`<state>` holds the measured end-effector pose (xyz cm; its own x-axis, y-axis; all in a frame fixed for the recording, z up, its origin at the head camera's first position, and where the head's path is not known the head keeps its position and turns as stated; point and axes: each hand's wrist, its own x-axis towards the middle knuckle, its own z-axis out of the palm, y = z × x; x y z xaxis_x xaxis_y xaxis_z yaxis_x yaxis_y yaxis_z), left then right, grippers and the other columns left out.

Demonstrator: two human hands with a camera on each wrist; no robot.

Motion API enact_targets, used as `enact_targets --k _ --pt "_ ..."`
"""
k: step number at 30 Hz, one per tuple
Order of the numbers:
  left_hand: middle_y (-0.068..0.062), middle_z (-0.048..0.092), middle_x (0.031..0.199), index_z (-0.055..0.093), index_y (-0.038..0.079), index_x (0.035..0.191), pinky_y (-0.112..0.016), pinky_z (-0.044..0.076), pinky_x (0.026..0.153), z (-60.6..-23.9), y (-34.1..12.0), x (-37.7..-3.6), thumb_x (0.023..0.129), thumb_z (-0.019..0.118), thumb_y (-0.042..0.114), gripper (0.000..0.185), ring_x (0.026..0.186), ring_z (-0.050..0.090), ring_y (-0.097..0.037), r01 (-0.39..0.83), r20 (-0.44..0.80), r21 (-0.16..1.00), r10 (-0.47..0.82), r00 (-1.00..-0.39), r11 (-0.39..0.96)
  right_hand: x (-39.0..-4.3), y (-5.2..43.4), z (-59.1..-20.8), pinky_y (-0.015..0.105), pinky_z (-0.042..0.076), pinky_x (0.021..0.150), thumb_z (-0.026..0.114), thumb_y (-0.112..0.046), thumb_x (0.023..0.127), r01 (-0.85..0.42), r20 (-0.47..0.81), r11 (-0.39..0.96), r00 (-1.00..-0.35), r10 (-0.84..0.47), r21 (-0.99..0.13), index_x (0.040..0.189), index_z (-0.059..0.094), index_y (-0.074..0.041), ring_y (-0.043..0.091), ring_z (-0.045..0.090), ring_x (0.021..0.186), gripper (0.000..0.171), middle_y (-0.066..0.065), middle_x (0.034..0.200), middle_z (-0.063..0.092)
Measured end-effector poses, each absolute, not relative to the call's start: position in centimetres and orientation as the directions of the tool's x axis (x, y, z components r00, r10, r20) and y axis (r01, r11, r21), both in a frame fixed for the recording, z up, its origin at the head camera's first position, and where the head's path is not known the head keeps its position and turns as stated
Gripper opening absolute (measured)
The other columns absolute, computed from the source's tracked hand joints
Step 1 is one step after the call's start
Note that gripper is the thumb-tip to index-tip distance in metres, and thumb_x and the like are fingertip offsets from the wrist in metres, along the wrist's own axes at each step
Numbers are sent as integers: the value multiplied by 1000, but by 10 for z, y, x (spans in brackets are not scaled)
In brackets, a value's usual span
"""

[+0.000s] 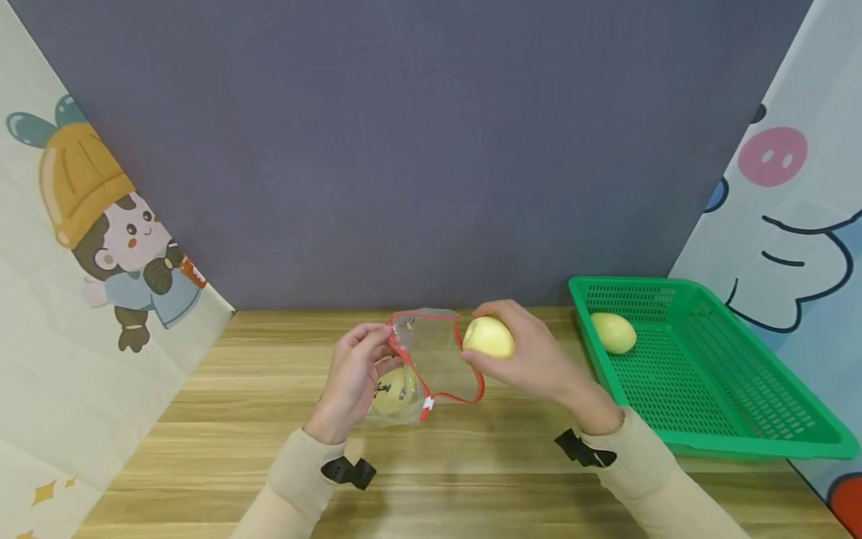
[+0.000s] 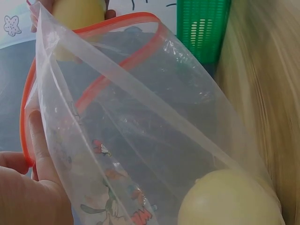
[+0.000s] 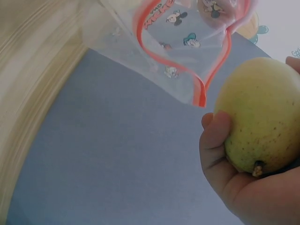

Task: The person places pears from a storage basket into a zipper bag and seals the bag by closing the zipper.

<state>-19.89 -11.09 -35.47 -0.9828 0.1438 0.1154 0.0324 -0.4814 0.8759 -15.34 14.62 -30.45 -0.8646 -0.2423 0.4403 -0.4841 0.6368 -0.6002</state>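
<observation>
A clear zip bag (image 1: 434, 359) with a red seal rim (image 2: 112, 65) hangs open above the wooden table. My left hand (image 1: 355, 378) pinches its rim on the left side. One yellow pear (image 1: 393, 391) (image 2: 229, 199) lies in the bag's bottom. My right hand (image 1: 532, 355) grips a second yellow pear (image 1: 488, 337) (image 3: 262, 122) right at the bag's mouth, on its right side. In the right wrist view the bag (image 3: 187, 42) hangs just left of the held pear.
A green plastic basket (image 1: 741, 404) stands on the table at the right, with a third pear (image 1: 613, 332) in its far end. A grey wall rises behind the table (image 1: 222, 419); patterned curtains close both sides.
</observation>
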Motion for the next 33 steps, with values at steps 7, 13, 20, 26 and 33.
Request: enact_targets --k 7,13,20,26,33 --pt "-7 66 84 65 3 96 -30 62 70 -355 -112 -199 100 58 4 8 74 66 -16 33 118 877 149 -982 -478 -157 137 -309 33 56 66 82 -33 83 -501 440 619 -858 -264 -605 120 63 -21 16 59 87 44 -4 115 61" --pt "-7 66 84 63 -3 100 -30 62 71 -355 -112 -200 100 58 3 7 74 66 -16 37 121 875 144 -982 -483 -159 129 -312 32 57 65 82 -35 82 -494 425 603 -865 -268 -626 121 63 -19 17 59 87 46 -2 116 62" --pt "-7 66 84 64 2 96 -31 62 71 -357 -112 -201 99 59 3 5 74 66 -16 34 117 873 140 -983 -486 -161 123 -318 32 57 64 82 -35 82 -483 411 595 -873 -264 -642 123 62 -17 18 58 89 49 0 117 62" --pt "-7 65 85 63 0 98 -31 63 71 -356 -112 -202 99 59 3 5 74 66 -16 33 111 876 135 -985 -482 -160 116 -320 32 57 64 81 -36 84 -483 395 581 -875 -281 -655 124 61 -19 18 58 89 48 0 117 60" --pt "-7 66 85 63 1 99 -31 63 73 -355 -113 -200 99 58 3 5 75 67 -16 21 104 873 143 -984 -488 -159 107 -323 30 56 62 80 -36 84 -496 401 580 -867 -295 -646 124 61 -19 16 58 85 48 0 114 58"
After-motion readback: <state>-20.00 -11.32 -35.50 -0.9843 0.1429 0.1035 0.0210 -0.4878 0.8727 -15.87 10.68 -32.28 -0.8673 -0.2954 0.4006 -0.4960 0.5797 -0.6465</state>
